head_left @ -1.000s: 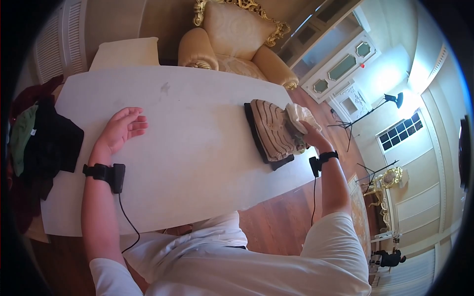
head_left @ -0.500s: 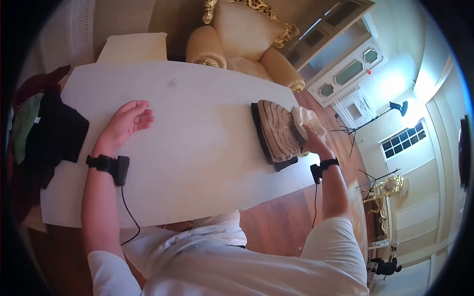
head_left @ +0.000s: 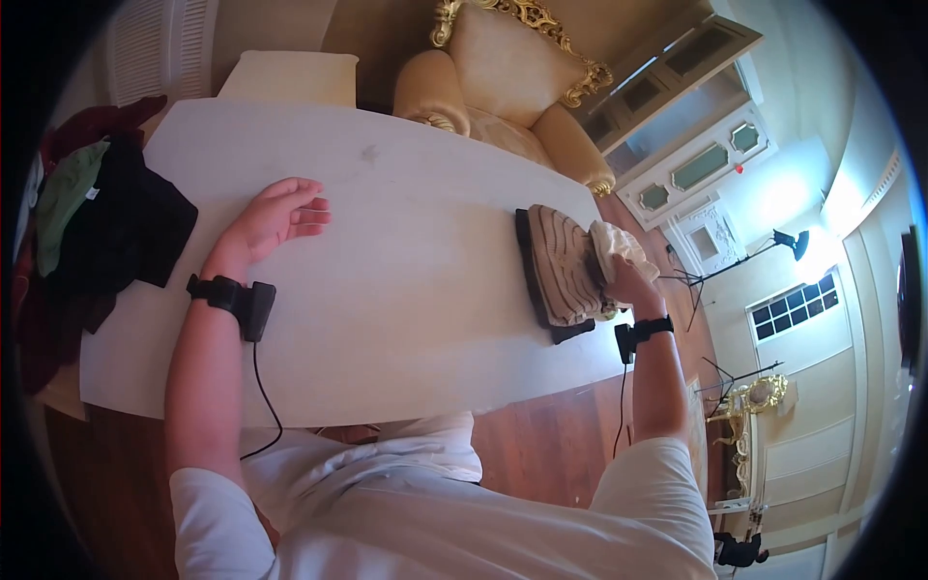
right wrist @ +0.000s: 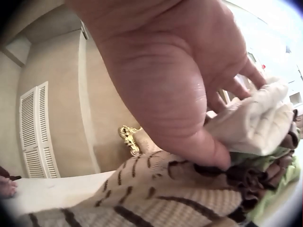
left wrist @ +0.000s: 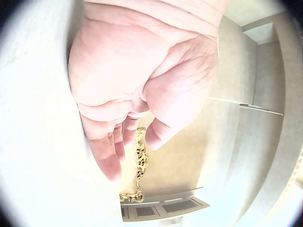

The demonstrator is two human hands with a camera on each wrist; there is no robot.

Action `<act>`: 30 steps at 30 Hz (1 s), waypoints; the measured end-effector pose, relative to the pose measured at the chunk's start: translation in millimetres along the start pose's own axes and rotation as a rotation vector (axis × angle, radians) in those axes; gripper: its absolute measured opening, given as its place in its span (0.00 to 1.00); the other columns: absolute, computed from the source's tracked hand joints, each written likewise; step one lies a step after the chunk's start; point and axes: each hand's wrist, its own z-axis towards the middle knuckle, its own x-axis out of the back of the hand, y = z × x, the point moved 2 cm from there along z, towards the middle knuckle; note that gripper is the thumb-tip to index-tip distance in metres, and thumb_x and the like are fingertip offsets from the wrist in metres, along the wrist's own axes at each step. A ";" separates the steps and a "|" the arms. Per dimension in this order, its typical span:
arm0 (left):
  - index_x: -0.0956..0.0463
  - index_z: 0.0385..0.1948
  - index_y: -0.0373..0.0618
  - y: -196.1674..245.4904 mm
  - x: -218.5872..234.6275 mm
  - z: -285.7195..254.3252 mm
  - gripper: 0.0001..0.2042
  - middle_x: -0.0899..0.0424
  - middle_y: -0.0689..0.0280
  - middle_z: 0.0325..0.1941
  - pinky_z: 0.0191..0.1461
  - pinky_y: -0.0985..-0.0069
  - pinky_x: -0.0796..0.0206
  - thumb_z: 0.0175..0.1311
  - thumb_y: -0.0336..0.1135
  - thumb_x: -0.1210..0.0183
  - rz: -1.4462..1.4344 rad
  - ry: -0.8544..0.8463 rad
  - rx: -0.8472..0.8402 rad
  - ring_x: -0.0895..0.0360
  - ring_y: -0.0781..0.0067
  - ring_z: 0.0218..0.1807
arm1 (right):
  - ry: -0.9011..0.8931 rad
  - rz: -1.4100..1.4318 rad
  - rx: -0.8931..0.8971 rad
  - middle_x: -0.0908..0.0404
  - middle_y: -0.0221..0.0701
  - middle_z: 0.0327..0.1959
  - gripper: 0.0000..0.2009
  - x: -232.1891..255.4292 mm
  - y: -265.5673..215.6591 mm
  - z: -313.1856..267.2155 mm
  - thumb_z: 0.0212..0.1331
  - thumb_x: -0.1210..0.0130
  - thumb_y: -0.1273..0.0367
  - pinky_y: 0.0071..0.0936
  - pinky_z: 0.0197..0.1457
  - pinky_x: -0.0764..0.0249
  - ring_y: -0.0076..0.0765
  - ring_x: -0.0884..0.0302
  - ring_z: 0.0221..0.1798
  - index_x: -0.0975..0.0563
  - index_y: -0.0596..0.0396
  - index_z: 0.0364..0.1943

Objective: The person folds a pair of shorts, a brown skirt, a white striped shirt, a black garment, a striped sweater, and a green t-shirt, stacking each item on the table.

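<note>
At the right end of the table, my right hand (head_left: 633, 285) grips a white folded garment (head_left: 617, 249). The right wrist view shows the thumb on the near side of this white garment (right wrist: 258, 120) and the fingers on its far side. It lies at the edge of a stack of folded clothes, where a beige knit garment with brown stripes (head_left: 561, 266) sits over a dark one (head_left: 527, 261). Brown ruffled and green cloth (right wrist: 270, 184) shows beneath the white piece. My left hand (head_left: 280, 220) holds nothing; it lies on its side on the tabletop, fingers loosely bent.
The white table (head_left: 406, 319) spans the space between my arms. Loose black (head_left: 145, 213), green (head_left: 72, 203) and dark red clothes (head_left: 43, 329) are heaped at its left end. Beyond the table stand a gold armchair (head_left: 503, 87) and a cream seat (head_left: 295, 77); a lamp stand (head_left: 793, 242) is at right.
The head view has swung, so the table and clothes sit further right in it. My right hand keeps its grip on the white garment at the stack; the left hand stays loosely bent.
</note>
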 end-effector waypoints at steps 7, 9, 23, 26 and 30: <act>0.25 0.57 0.45 -4.7 6.2 4.8 0.15 0.17 0.61 0.52 0.58 0.66 0.21 0.79 0.44 0.42 -0.029 -0.021 -0.003 0.16 0.66 0.55 | 0.177 0.037 0.168 0.18 0.52 0.60 0.34 53.1 -80.1 -8.1 0.49 0.32 0.65 0.44 0.69 0.25 0.55 0.21 0.66 0.25 0.61 0.64; 0.25 0.57 0.45 -4.0 6.6 5.3 0.15 0.17 0.60 0.52 0.59 0.65 0.21 0.79 0.43 0.42 -0.043 -0.028 0.003 0.16 0.65 0.55 | 0.248 0.181 0.239 0.19 0.52 0.61 0.32 68.1 -124.2 -15.8 0.55 0.32 0.67 0.42 0.68 0.25 0.53 0.20 0.65 0.26 0.60 0.66; 0.26 0.57 0.41 -16.1 10.5 11.3 0.17 0.16 0.58 0.49 0.57 0.62 0.19 0.77 0.44 0.39 -0.131 -0.043 -0.042 0.14 0.61 0.50 | -0.400 2.211 0.233 0.19 0.41 0.54 0.19 -21.4 -426.3 7.5 0.74 0.44 0.71 0.42 0.60 0.18 0.44 0.18 0.55 0.30 0.58 0.65; 0.27 0.58 0.41 -12.4 6.6 7.4 0.18 0.18 0.56 0.53 0.59 0.60 0.20 0.78 0.43 0.41 -0.136 -0.061 -0.024 0.15 0.58 0.53 | -0.365 2.207 0.327 0.19 0.39 0.51 0.18 -24.1 -433.2 13.2 0.74 0.45 0.71 0.40 0.59 0.17 0.40 0.18 0.53 0.30 0.59 0.64; 0.30 0.60 0.39 -5.2 3.2 3.9 0.18 0.20 0.54 0.56 0.62 0.60 0.22 0.79 0.41 0.43 -0.092 -0.044 0.008 0.17 0.57 0.57 | -0.321 2.154 0.404 0.19 0.39 0.50 0.18 -28.7 -434.8 9.2 0.74 0.45 0.71 0.36 0.56 0.16 0.36 0.17 0.52 0.31 0.59 0.64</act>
